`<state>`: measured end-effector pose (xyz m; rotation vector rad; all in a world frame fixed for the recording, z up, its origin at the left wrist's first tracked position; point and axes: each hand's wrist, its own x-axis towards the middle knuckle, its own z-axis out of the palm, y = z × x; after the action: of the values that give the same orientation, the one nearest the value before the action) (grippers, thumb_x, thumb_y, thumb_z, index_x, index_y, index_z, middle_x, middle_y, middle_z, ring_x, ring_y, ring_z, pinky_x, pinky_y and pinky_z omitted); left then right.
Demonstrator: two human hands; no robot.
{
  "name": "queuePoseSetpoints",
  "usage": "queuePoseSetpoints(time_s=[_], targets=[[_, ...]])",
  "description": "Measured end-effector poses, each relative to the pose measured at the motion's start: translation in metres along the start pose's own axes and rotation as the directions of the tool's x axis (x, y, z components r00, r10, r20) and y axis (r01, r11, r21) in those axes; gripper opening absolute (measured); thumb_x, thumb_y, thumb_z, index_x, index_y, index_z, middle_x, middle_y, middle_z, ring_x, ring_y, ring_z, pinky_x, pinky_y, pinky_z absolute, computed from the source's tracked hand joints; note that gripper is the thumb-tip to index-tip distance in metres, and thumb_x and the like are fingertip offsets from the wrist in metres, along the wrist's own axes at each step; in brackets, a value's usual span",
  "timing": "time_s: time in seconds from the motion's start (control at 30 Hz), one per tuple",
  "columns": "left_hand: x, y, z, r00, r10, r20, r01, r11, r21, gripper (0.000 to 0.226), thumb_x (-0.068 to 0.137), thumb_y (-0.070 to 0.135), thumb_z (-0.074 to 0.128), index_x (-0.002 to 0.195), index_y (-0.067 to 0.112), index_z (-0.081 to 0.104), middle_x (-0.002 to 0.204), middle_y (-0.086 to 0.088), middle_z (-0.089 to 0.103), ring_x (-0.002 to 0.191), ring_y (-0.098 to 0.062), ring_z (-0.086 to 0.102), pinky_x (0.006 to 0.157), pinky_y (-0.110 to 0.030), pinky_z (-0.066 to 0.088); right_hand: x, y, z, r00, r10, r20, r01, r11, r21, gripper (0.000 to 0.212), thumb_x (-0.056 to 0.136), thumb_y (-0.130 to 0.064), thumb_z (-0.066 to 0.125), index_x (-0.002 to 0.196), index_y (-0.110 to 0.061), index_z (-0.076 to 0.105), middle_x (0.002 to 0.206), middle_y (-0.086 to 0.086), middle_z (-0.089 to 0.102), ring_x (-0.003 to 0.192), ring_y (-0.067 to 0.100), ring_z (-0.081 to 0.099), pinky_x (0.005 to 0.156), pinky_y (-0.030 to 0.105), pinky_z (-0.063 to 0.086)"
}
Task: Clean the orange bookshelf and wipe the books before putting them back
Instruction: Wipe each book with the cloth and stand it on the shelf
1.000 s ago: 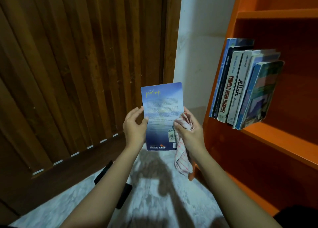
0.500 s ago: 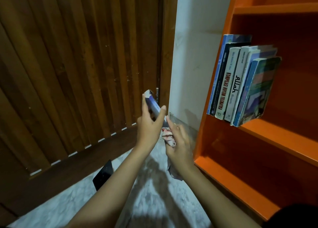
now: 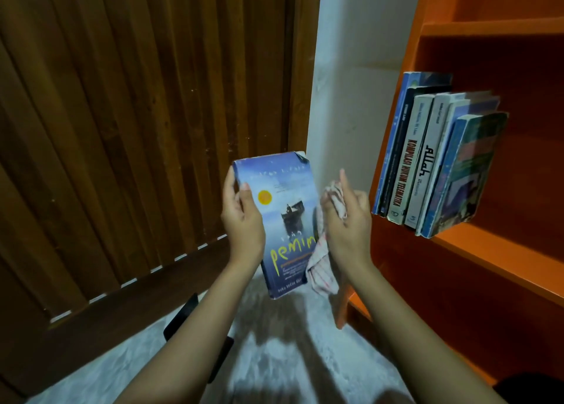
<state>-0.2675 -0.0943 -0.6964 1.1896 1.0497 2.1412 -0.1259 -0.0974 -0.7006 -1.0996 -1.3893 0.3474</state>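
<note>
Wooden door slats fill the left; before them the left hand grips a blue paperback upright. Just beside it the right hand clutches a checked cloth, so wiping seems under way. A row of books already stands on the orange bookshelf; this one is not yet back.

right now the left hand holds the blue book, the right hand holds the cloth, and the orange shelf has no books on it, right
No: the head view shows a row of books standing on the orange shelf. The left hand does hold the blue book, the right hand the cloth.
</note>
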Motion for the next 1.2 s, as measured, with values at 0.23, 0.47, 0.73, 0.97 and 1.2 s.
queuePoseSetpoints(time_s=[0.23,0.47,0.73,0.97,1.2], targets=[[-0.019,0.008,0.012,0.976,-0.008,0.218,0.005,1.000,0.016,0.040,0.099,0.001,0.036,0.137,0.011,0.037,0.132,0.006,0.050,0.120,0.001,0.051,0.099,-0.013,0.040,0.028,-0.067,0.047,0.909,-0.407,0.090,0.413,0.908,-0.066,0.028,0.091,-0.025,0.054,0.118,-0.023,0.062,0.105,-0.003,0.061,0.096,0.016,0.047,0.073,0.018,0.035],[-0.023,0.011,-0.004,0.979,-0.095,0.179,0.111,0.991,-0.080,0.037,0.099,0.011,0.040,0.132,0.027,0.041,0.134,0.005,0.052,0.121,-0.009,0.054,0.101,-0.035,0.047,0.043,-0.026,0.045,0.960,-0.271,-0.076,0.270,0.963,-0.025,0.027,0.086,-0.019,0.057,0.111,-0.018,0.068,0.098,0.003,0.058,0.094,0.023,0.056,0.081,0.028,0.044],[-0.027,0.012,0.005,0.973,-0.091,0.210,0.104,0.993,-0.053,0.038,0.100,0.012,0.038,0.136,0.023,0.039,0.131,0.012,0.050,0.119,-0.004,0.054,0.095,-0.024,0.049,0.012,-0.019,0.040,0.975,0.039,-0.217,0.006,0.979,0.205,0.021,0.089,-0.015,0.062,0.110,-0.012,0.066,0.103,-0.004,0.055,0.095,0.001,0.056,0.090,0.023,0.048],[-0.015,0.011,0.007,0.986,-0.076,0.148,0.091,0.991,-0.098,0.036,0.100,0.008,0.039,0.135,0.017,0.041,0.130,0.006,0.054,0.112,-0.005,0.058,0.095,-0.030,0.048,0.013,-0.002,0.030,0.974,0.026,-0.225,0.020,0.980,0.199,0.022,0.087,-0.007,0.064,0.108,-0.010,0.066,0.099,-0.003,0.052,0.092,0.000,0.055,0.086,0.017,0.047],[-0.005,0.006,0.023,0.991,-0.112,0.080,0.117,0.991,-0.070,0.037,0.100,0.005,0.039,0.137,0.005,0.041,0.140,-0.011,0.047,0.130,-0.024,0.046,0.107,-0.034,0.041,-0.008,-0.009,0.038,0.978,0.065,-0.197,0.009,0.937,0.349,0.021,0.087,-0.009,0.065,0.101,-0.024,0.066,0.099,-0.005,0.054,0.094,0.005,0.060,0.085,0.018,0.048]])
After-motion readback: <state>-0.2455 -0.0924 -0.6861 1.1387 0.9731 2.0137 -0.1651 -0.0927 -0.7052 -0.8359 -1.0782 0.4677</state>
